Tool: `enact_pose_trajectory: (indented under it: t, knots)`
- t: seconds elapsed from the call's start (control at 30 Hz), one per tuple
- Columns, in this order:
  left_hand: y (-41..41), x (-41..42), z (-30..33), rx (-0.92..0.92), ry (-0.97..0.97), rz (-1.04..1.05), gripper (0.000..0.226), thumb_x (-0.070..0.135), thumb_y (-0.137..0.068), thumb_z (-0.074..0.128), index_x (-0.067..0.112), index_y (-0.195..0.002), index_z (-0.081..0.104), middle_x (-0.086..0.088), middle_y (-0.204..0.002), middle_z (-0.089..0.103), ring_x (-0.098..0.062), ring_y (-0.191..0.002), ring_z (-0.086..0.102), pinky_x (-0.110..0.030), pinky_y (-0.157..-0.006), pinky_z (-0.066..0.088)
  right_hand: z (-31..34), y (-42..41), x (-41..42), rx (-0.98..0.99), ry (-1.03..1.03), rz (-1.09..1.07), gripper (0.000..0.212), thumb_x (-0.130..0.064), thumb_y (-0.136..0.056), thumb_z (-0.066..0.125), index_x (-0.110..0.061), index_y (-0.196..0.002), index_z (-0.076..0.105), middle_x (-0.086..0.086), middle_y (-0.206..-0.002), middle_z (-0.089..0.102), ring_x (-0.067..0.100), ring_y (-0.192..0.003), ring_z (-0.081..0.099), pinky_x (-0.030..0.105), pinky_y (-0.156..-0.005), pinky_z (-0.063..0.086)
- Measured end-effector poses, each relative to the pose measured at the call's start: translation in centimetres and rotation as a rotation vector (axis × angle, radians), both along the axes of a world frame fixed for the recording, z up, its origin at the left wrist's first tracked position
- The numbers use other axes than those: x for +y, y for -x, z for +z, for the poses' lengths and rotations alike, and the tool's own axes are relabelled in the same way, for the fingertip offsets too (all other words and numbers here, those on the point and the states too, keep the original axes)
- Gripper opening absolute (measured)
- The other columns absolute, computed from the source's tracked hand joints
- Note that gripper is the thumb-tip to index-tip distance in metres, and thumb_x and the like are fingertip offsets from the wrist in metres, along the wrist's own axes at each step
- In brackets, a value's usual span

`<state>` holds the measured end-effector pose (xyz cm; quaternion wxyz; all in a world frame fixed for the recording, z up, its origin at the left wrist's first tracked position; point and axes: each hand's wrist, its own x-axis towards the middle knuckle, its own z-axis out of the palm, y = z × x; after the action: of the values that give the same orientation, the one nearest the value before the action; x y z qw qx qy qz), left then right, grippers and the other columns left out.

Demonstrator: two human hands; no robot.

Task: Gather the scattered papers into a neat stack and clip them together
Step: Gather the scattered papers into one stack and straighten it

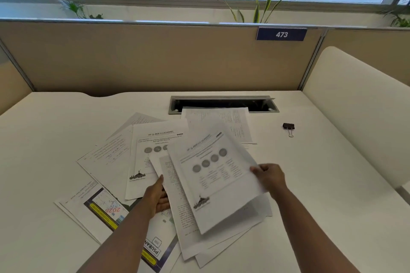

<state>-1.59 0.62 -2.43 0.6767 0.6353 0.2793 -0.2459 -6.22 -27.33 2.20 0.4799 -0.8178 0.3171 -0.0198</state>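
White bench (332,184), papers (142,162) fanned loose and overlapping across its middle, some printed face up, one colour sheet (104,208) at the near left. Right hand (269,176) pinches the right edge of a printed sheet (213,175), thumb on top, sheet lifted and tilted above the pile, image blurred there. Left hand (158,195) lies with fingers fairly straight against the left edge of the sheets under it, partly tucked beneath; no curl seen. Hands apart, one at each side of the sheet. Black binder clip (288,127) sits alone on the bench at far right, well apart from the papers. Open cable slot (221,104) at the back, one sheet overlapping its near rim
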Motion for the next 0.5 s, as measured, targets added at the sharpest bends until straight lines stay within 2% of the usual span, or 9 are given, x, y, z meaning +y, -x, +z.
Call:
enact_pose_trajectory:
  t: [0.07, 0.13, 0.2, 0.27, 0.3, 0.33, 0.4, 0.43, 0.5]
  knots:
    - [0.1, -0.1, 0.2, 0.000, 0.009, 0.015, 0.058, 0.044, -0.094, 0.043, -0.004, -0.126, 0.051, -0.026, -0.121, 0.060, -0.038, -0.108, 0.059, -0.040, -0.076, 0.050, -1.3, 0.4, 0.4, 0.054, -0.002, 0.025, 0.023, -0.020, -0.081, 0.068, -0.012, -0.060, 0.062, 0.007, -0.063, 0.057, 0.021, -0.065, 0.052, 0.026, -0.058, 0.036]
    - [0.2, 0.0, 0.4, -0.005, 0.015, 0.002, 0.049, 0.042, -0.091, 0.051, 0.000, -0.115, 0.055, -0.019, -0.095, 0.066, -0.034, -0.089, 0.064, -0.034, -0.058, 0.056, -2.2, 0.6, 0.7, 0.108, 0.042, 0.087, 0.034, -0.023, -0.081, 0.068, -0.018, -0.051, 0.054, 0.005, -0.061, 0.056, 0.021, -0.064, 0.053, 0.026, -0.058, 0.035]
    - [0.1, 0.2, 0.0, -0.008, -0.006, -0.027, 0.040, 0.032, -0.086, 0.062, -0.001, -0.108, 0.059, -0.014, -0.079, 0.065, -0.027, -0.071, 0.064, -0.026, -0.044, 0.056, -2.6, 0.6, 1.0, 0.191, 0.117, 0.187, 0.048, -0.030, -0.081, 0.068, -0.019, -0.042, 0.043, 0.001, -0.051, 0.047, 0.017, -0.053, 0.046, 0.028, -0.052, 0.030]
    - [0.0, 0.5, -0.5, -0.013, -0.024, -0.049, 0.031, 0.018, -0.083, 0.068, -0.003, -0.104, 0.063, -0.011, -0.068, 0.069, -0.022, -0.060, 0.067, -0.024, -0.042, 0.056, -2.7, 0.6, 1.1, 0.264, 0.222, 0.235, 0.057, -0.043, -0.083, 0.062, -0.016, -0.041, 0.034, 0.000, -0.047, 0.040, 0.016, -0.049, 0.041, 0.029, -0.050, 0.028]
    - [0.0, 0.6, -0.7, -0.013, -0.027, -0.052, 0.025, 0.014, -0.082, 0.069, -0.003, -0.099, 0.064, -0.009, -0.061, 0.070, -0.019, -0.054, 0.068, -0.024, -0.042, 0.056, -2.6, 0.6, 1.0, 0.266, 0.285, 0.212, 0.058, -0.050, -0.084, 0.056, -0.013, -0.043, 0.038, 0.001, -0.049, 0.043, 0.019, -0.053, 0.047, 0.029, -0.052, 0.031]
    - [-0.1, 0.6, -0.8, -0.014, -0.028, -0.052, 0.018, 0.012, -0.082, 0.069, -0.001, -0.093, 0.064, -0.007, -0.055, 0.070, -0.017, -0.049, 0.068, -0.024, -0.041, 0.055, -2.5, 0.8, 0.8, 0.243, 0.357, 0.158, 0.056, -0.052, -0.086, 0.051, -0.010, -0.049, 0.047, 0.004, -0.056, 0.052, 0.024, -0.063, 0.056, 0.029, -0.056, 0.036]
    - [0.0, 0.6, -0.8, -0.015, -0.018, -0.056, 0.010, 0.010, -0.082, 0.068, 0.002, -0.083, 0.063, -0.006, -0.050, 0.069, -0.016, -0.046, 0.067, -0.024, -0.040, 0.055, -2.6, 1.1, 0.2, 0.179, 0.501, 0.026, 0.046, -0.045, -0.090, 0.050, -0.001, -0.084, 0.065, 0.014, -0.089, 0.067, 0.033, -0.093, 0.062, 0.032, -0.073, 0.046]
    - [0.0, 0.6, -0.8, -0.017, -0.016, -0.057, 0.009, 0.010, -0.083, 0.068, 0.003, -0.080, 0.063, -0.006, -0.050, 0.069, -0.017, -0.048, 0.067, -0.024, -0.040, 0.055, -2.8, 1.2, 0.0, 0.182, 0.528, -0.021, 0.045, -0.040, -0.090, 0.053, 0.002, -0.103, 0.062, 0.019, -0.106, 0.064, 0.035, -0.105, 0.058, 0.035, -0.083, 0.047]
    - [0.0, 0.6, -0.8, -0.019, -0.015, -0.057, 0.009, 0.010, -0.083, 0.067, 0.003, -0.079, 0.062, -0.007, -0.055, 0.069, -0.019, -0.054, 0.066, -0.024, -0.040, 0.055, -2.9, 1.4, 0.1, 0.256, 0.501, -0.061, 0.051, -0.035, -0.088, 0.057, 0.004, -0.119, 0.050, 0.023, -0.122, 0.052, 0.038, -0.117, 0.049, 0.039, -0.093, 0.044]
